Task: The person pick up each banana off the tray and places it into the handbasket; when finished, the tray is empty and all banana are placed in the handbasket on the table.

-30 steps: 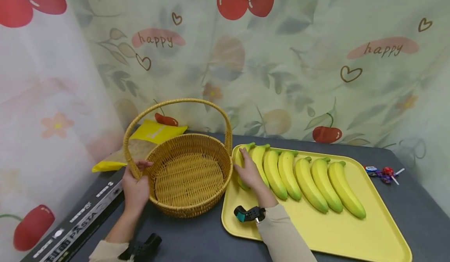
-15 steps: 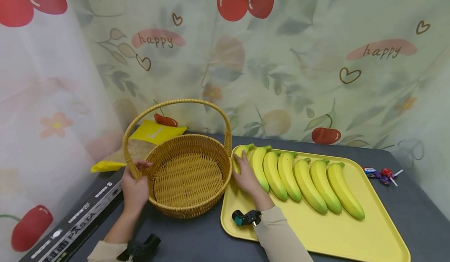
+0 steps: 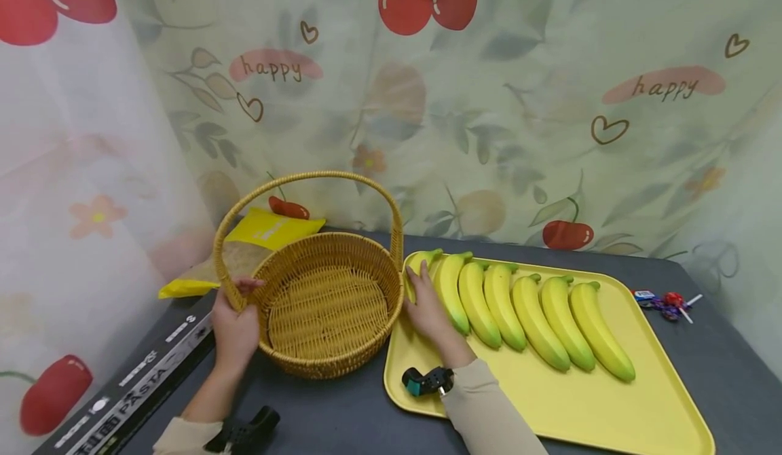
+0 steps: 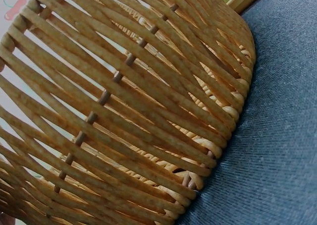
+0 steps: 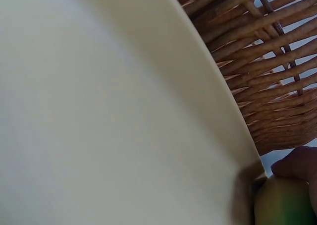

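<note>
A round wicker basket (image 3: 326, 312) with a tall arched handle stands on the dark table, nothing inside it. My left hand (image 3: 235, 326) grips its left rim at the foot of the handle; the woven side of the basket (image 4: 124, 106) fills the left wrist view. Right of it, a yellow tray (image 3: 507, 401) bears a row of several bananas. My right hand (image 3: 431, 312) holds the leftmost banana (image 3: 419, 261) by the tray's left edge, covering its lower part. In the right wrist view the greenish tip of that banana (image 5: 285, 202) shows beside a finger.
Behind the basket lies a yellow and brown packet (image 3: 265, 231). A long black box marked PASTA (image 3: 140, 387) runs along the left table edge. Wrapped sweets and a lollipop (image 3: 672, 302) lie right of the tray. A printed curtain (image 3: 489, 102) hangs behind the table.
My right hand has shifted slightly left and closed round the leftmost banana, whose lower end has gone from view. My left hand and the basket have stayed put.
</note>
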Available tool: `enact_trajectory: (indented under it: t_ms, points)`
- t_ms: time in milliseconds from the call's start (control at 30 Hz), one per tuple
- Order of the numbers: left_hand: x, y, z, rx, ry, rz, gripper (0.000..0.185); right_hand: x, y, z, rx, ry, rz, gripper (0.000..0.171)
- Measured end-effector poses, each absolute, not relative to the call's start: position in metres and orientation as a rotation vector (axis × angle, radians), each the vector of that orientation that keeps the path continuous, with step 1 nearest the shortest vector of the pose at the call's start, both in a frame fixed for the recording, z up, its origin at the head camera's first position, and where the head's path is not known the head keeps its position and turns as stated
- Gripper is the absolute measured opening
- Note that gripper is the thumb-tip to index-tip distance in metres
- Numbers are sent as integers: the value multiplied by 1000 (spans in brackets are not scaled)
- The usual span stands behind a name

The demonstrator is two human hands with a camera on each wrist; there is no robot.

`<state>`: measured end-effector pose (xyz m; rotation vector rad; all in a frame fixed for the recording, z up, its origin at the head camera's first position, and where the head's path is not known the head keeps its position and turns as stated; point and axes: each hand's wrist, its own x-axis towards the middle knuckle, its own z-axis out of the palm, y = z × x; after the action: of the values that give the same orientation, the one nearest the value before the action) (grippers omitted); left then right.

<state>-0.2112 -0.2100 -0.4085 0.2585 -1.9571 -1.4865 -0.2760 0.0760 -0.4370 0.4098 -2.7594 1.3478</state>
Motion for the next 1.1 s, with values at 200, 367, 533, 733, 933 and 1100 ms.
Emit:
enact_trajectory:
  t_ms: [200, 367, 533, 733, 933, 1100]
  points:
    - [-210, -213, -409, 282, -2016, -1433, 35, -276, 75, -437, 396, -2760, 1353, 57]
    - [-208, -213, -407, 311, -2097, -1384, 31, -277, 75, -437, 369, -2761, 1351, 56]
    - [-206, -214, -406, 324, -2115, -1361, 30, -277, 75, -431, 346, -2692, 1318, 52]
    - [-205, -215, -406, 335, -2133, -1321, 29, -274, 79, -413, 329, -2623, 1327, 56]
    - [-205, -217, -408, 320, -2160, -1243, 24, -267, 89, -403, 386, -2634, 1335, 57]
    - [-206, -220, -410, 311, -2174, -1196, 18, -263, 101, -395, 427, -2643, 1342, 58]
